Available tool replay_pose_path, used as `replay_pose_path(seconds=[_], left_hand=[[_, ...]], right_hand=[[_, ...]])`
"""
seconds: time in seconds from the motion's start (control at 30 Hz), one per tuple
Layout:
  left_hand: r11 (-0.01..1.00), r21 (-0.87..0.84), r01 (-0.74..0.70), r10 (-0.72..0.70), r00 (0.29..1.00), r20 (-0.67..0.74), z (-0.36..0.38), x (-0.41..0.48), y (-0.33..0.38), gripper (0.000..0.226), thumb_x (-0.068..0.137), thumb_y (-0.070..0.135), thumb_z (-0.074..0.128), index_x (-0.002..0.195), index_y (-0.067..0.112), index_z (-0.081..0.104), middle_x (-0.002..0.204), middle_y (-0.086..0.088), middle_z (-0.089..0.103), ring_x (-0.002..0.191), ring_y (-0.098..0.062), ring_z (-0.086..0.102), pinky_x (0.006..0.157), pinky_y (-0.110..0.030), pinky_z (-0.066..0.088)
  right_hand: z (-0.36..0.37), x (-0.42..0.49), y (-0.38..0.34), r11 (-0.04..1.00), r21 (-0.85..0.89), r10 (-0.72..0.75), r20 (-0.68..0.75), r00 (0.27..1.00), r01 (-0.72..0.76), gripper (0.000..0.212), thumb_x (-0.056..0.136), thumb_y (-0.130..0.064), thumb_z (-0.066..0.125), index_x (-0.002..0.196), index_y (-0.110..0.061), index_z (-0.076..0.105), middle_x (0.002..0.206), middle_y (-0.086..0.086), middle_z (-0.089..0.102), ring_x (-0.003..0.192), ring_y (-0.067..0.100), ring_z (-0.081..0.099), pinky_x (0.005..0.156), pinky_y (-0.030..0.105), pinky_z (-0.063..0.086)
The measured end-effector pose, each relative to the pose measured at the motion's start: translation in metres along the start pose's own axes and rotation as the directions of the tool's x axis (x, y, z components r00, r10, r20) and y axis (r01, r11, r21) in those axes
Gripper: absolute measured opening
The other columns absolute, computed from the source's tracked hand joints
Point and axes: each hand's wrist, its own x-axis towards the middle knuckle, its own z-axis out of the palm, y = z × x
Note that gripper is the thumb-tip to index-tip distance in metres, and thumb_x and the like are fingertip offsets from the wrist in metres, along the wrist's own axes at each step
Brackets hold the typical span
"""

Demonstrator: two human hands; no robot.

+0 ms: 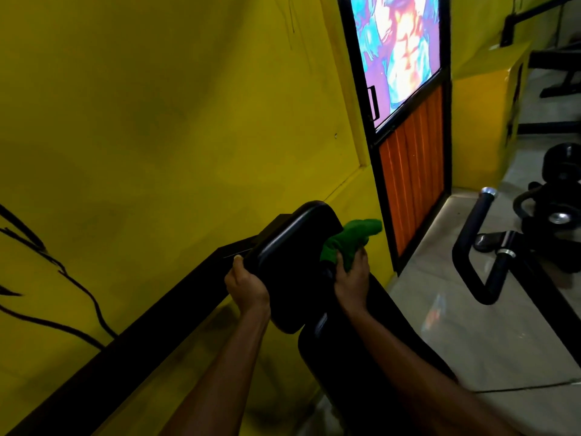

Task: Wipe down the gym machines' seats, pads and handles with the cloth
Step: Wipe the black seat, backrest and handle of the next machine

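A black padded seat pad [292, 253] of a gym machine sits low in the middle of the view, tilted up on a black frame bar [151, 325]. My left hand [246, 286] grips the pad's left edge, thumb over the rim. My right hand [352, 278] holds a bunched green cloth [349, 240] against the pad's right side. A second, longer black pad [361, 335] runs down beneath my right forearm.
A yellow wall [157, 121] is close on the left. A door [405, 121] with an orange lower panel and a coloured poster stands ahead. To the right, on pale floor tiles, are a curved black handle bar [481, 247] and dark weights [559, 196].
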Motion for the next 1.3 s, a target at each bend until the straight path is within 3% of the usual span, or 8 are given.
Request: replay_pose_path(seconds=[0.23,0.43,0.57,0.7,0.8,1.0,1.2,1.3], left_hand=[[1.000,-0.019,0.010,-0.011,0.999,-0.050,0.003,-0.003,0.001,0.021,0.103,0.027,0.046,0.091,0.011,0.053,0.088,-0.004,0.058,0.084,-0.025,0.061,0.071,-0.036,0.051],[0.999,-0.036,0.020,-0.021,1.000,-0.007,-0.001,-0.004,0.001,0.024,0.103,0.028,0.045,0.080,0.024,0.051,0.088,-0.001,0.059,0.084,-0.023,0.061,0.073,-0.035,0.050],[0.997,-0.020,0.081,-0.081,0.997,0.002,-0.002,0.004,-0.005,0.020,0.102,0.034,0.046,0.101,0.014,0.049,0.108,-0.012,0.058,0.096,-0.028,0.062,0.074,-0.037,0.052],[0.994,-0.013,0.104,-0.104,0.994,0.023,-0.004,0.012,-0.010,0.034,0.102,0.033,0.045,0.119,0.004,0.050,0.121,-0.019,0.057,0.102,-0.030,0.061,0.069,-0.033,0.051],[0.989,0.054,0.141,-0.146,0.984,0.104,-0.012,0.012,-0.004,0.046,0.103,0.036,0.041,0.131,0.001,0.051,0.118,-0.019,0.060,0.098,-0.029,0.063,0.063,-0.030,0.051],[0.939,0.099,0.329,-0.340,0.844,0.415,-0.054,0.020,0.010,0.044,0.098,0.047,0.046,0.120,0.017,0.068,0.121,-0.012,0.067,0.112,-0.031,0.063,0.092,-0.047,0.054],[0.848,-0.234,0.476,-0.298,0.792,0.533,-0.074,0.004,0.002,0.045,0.105,0.036,0.031,0.128,0.013,0.062,0.122,-0.016,0.067,0.110,-0.034,0.064,0.089,-0.044,0.050],[0.880,-0.196,0.433,-0.303,0.828,0.471,-0.071,-0.004,-0.001,0.047,0.106,0.038,0.028,0.126,0.014,0.062,0.118,-0.014,0.068,0.105,-0.030,0.064,0.083,-0.039,0.049]], right_hand=[[0.023,-0.136,0.001,0.999,-0.024,-0.037,0.078,0.996,0.039,0.080,0.098,-0.056,0.035,0.157,-0.002,0.029,0.164,0.023,0.024,0.153,0.035,0.022,0.124,0.043,0.023],[0.008,-0.032,-0.021,0.988,-0.062,0.135,-0.050,0.990,-0.138,0.070,0.107,-0.042,0.043,0.156,0.007,0.028,0.160,0.027,0.031,0.149,0.041,0.026,0.123,0.045,0.019],[0.014,-0.028,-0.024,0.982,0.007,0.189,-0.079,0.979,-0.189,0.077,0.103,-0.052,0.039,0.158,-0.001,0.026,0.162,0.022,0.031,0.151,0.038,0.025,0.124,0.046,0.022],[0.017,-0.112,-0.010,0.997,0.001,-0.071,0.097,0.993,0.071,0.086,0.100,-0.067,0.037,0.162,-0.016,0.005,0.169,0.008,0.007,0.156,0.020,0.006,0.125,0.021,0.002],[0.014,-0.133,0.001,0.968,-0.028,-0.236,0.212,0.948,0.247,0.086,0.100,-0.069,0.035,0.163,-0.019,0.006,0.171,0.008,0.004,0.158,0.023,0.006,0.128,0.039,0.015],[0.016,-0.102,-0.056,0.679,-0.091,-0.666,0.343,0.662,0.729,0.094,0.087,-0.054,0.064,0.163,-0.022,0.018,0.172,0.011,0.002,0.159,0.030,0.000,0.127,0.053,0.004],[0.036,-0.045,-0.129,0.343,-0.130,-0.827,0.428,0.365,0.930,0.070,0.076,-0.061,0.070,0.133,-0.019,0.066,0.139,0.010,0.059,0.134,0.036,0.048,0.116,0.052,0.029],[0.043,-0.033,-0.158,0.376,-0.155,-0.761,0.511,0.400,0.913,0.051,0.079,-0.055,0.066,0.112,-0.017,0.074,0.104,0.006,0.071,0.100,0.033,0.063,0.089,0.043,0.042]])
